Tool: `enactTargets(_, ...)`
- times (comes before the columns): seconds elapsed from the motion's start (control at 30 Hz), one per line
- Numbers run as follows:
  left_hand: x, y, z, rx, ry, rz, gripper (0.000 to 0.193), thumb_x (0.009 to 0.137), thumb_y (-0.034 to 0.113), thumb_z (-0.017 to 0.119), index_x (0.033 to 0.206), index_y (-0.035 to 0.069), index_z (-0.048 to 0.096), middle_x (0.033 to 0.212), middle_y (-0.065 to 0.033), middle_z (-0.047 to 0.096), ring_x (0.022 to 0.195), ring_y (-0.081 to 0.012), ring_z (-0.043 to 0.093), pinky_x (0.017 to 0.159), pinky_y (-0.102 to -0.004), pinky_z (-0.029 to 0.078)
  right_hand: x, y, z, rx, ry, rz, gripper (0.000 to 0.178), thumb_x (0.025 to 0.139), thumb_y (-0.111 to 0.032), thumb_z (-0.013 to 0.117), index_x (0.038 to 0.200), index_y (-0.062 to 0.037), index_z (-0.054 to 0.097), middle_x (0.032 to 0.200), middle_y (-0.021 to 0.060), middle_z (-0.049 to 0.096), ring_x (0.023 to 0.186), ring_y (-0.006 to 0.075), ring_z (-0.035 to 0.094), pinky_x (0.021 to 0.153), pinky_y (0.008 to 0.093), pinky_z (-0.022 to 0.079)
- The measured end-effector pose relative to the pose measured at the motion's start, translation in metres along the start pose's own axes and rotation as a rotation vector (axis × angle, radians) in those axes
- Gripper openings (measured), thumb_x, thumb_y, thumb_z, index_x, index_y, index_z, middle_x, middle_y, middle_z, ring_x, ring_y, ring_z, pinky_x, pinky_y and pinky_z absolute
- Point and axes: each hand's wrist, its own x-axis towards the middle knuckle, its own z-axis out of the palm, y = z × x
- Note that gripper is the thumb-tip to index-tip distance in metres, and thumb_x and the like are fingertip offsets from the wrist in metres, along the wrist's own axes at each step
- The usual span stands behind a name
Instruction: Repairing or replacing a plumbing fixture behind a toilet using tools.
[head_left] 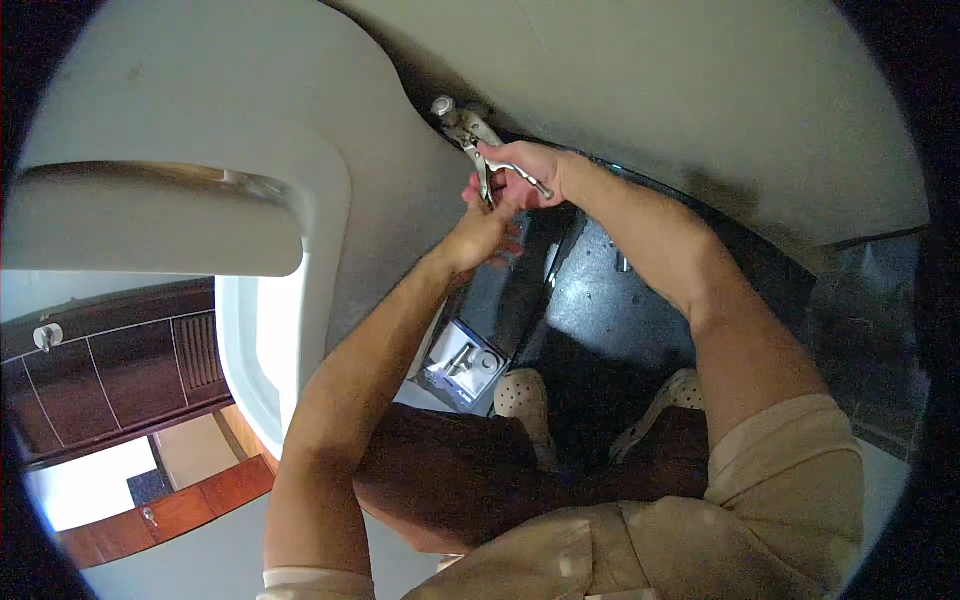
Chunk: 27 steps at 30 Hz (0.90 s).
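A pair of silver locking pliers (483,160) reaches up to a small round metal fitting (443,105) low in the gap between the pale ceramic body and the wall. The jaws are at the fitting; how they sit on it is too small to tell. My right hand (532,168) is closed around the pliers, its thumb along the upper handle. Just below, my left hand (482,232) pinches the end of the other handle between thumb and finger, with its remaining fingers loosely curled and slightly blurred.
The large ceramic fixture (390,200) stands close on the left, the wall (680,90) on the right. On the dark wet floor (600,290), an open box (465,362) with a metal part lies beside my light perforated clog (522,400). Reddish-brown cabinetry (130,370) is at far left.
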Motion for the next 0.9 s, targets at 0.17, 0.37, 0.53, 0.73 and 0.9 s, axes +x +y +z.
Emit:
enactTargets(0.17,-0.054,0.016,-0.042,0.666,-0.054,-0.145,0.070,0.091,0.051,0.055,0.137,0.001,0.040,0.109,-0.0199,0.061,0.087,-0.0230,0.060,0.075,-0.0312,0.049,-0.016,-0.007,0.008,0.016,-0.111,0.105,0.036,0.094,-0.038,0.056,0.097,-0.0026,0.060,0.090,0.0120,0.065,0.085,0.0275,0.064,0.076,0.0414,0.052)
enactTargets(0.37,-0.137,0.066,-0.031,0.484,0.112,0.312,0.053,0.088,0.027,0.065,0.131,0.001,0.046,0.101,-0.0171,0.065,0.083,-0.0219,0.062,0.072,-0.0313,0.049,-0.001,0.021,-0.005,-0.078,-0.078,-0.126,0.028,0.094,-0.032,0.055,0.095,-0.0044,0.060,0.085,0.0097,0.065,0.083,0.0261,0.065,0.071,0.0358,0.052)
enactTargets(0.53,-0.180,0.085,-0.009,0.425,0.058,0.353,0.063,0.082,0.019,0.072,0.136,0.004,0.042,0.106,-0.0176,0.065,0.088,-0.0220,0.062,0.073,-0.0295,0.048,0.064,0.072,0.033,0.270,-0.062,-0.341,0.013,0.090,-0.017,0.059,0.097,-0.0050,0.059,0.086,0.0109,0.066,0.084,0.0259,0.066,0.075,0.0389,0.053)
enactTargets(0.73,-0.197,0.070,-0.002,0.390,0.052,0.358,0.073,0.076,0.020,0.077,0.139,0.007,0.041,0.108,-0.0182,0.066,0.087,-0.0239,0.064,0.065,-0.0288,0.047,0.007,0.027,-0.001,0.077,-0.067,-0.108,0.034,0.095,-0.031,0.051,0.111,-0.0014,0.056,0.116,0.0203,0.061,0.099,0.0378,0.062,0.091,0.0495,0.047)
enactTargets(0.9,-0.198,0.056,-0.010,0.519,0.110,0.304,0.074,0.076,0.020,0.077,0.139,0.007,0.040,0.107,-0.0168,0.067,0.086,-0.0232,0.064,0.065,-0.0284,0.048,-0.012,-0.017,-0.019,-0.132,-0.094,0.074,0.036,0.096,-0.035,0.050,0.106,-0.0010,0.056,0.092,0.0160,0.062,0.094,0.0372,0.063,0.092,0.0523,0.047)
